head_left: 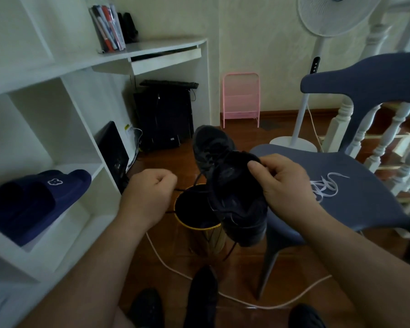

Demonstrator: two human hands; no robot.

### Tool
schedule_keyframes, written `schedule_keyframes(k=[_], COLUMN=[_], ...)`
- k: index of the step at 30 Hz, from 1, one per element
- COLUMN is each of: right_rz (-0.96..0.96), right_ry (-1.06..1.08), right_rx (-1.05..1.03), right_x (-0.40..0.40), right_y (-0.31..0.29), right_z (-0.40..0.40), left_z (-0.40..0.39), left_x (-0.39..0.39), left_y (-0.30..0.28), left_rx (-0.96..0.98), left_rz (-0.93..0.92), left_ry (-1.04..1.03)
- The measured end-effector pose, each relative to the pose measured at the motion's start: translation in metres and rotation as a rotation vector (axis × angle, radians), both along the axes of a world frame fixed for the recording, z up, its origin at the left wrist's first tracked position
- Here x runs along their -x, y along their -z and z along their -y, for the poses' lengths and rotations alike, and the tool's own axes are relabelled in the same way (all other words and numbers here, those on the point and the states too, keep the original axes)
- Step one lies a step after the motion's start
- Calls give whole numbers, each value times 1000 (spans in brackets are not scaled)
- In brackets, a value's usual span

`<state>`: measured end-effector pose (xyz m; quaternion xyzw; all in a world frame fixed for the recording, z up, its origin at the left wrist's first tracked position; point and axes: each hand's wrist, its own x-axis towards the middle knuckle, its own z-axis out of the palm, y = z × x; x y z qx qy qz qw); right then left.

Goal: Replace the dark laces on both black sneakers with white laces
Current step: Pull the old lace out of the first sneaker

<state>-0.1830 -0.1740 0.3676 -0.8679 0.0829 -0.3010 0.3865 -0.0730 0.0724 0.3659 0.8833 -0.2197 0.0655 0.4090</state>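
A black sneaker (225,178) is held up in the air, toe pointing away from me. My right hand (282,183) grips it at the tongue and collar. My left hand (149,195) is curled into a fist and pinches a dark lace (199,178) that runs taut from the shoe to my fingers. More dark lace hangs below the heel (230,252). White laces (324,185) lie loose on the seat of the blue chair (355,204) to the right. A second black sneaker (202,297) stands on the floor near my feet.
A yellow-rimmed bin (189,223) stands on the wooden floor directly under the shoe. White shelves (64,143) with navy slippers (33,200) fill the left. A white cable (246,303) crosses the floor. A fan stand (301,129), pink rack (242,100) and stair railing (388,138) are behind.
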Motion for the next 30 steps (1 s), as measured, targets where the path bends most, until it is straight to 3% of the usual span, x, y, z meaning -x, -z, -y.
schedule_keyframes(k=[3,7,10,14,18,21,30], right_rz=[6,36,51,46,94,133,16], right_ry=[-44,-44,-56,-84,-64,-59,-50], right_rx=[-122,-142,-90,-18,227,301,373], right_x=[4,4,7,7,2,1,-3], right_y=[2,2,-1,2,11,15,20], right_z=[-3,-12,-19,-22,-27,-33,-41], left_z=[0,13,28,34,40,45,49], left_x=[-4,6,22,30,30,31,36], left_y=[4,4,4,3,6,7,9], left_rx=[-332,-34,164,29,-30,-70,62], left_rz=[-31,131,70,195,348,419,319], left_ry=[-131,23,140,120,54,15,133])
